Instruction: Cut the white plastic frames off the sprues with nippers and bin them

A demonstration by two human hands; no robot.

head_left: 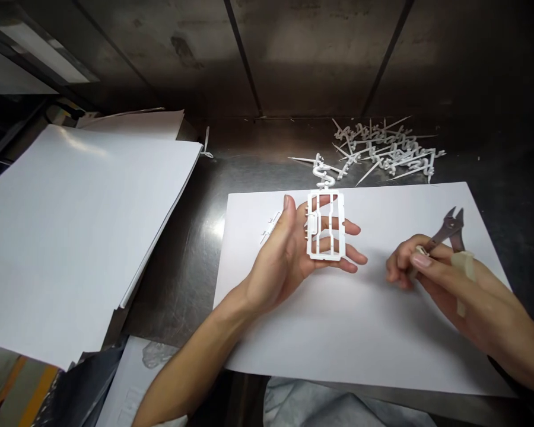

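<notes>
My left hand (pixel 278 252) is turned palm up with its fingers spread, and a white plastic frame (pixel 342 228) rests on them. From the top of this frame a curled sprue (pixel 324 177) with pointed runners sticks out. Side cutters (pixel 451 225) are held in my right hand (pixel 440 273), their jaws parted and pointing away from me. Tape is wrapped on the cutters' handle. A small white plastic piece (pixel 270 228) lies on the white sheet (pixel 338 332), partly behind my left thumb. No contact shows between the cutters and the frame.
Behind the sheet, a pile of cut white sprues (pixel 391 148) lies on the metal bench (pixel 182 237). At the left stands a stack of large white sheets (pixel 84 219). A dark metal wall (pixel 293 59) closes off the back.
</notes>
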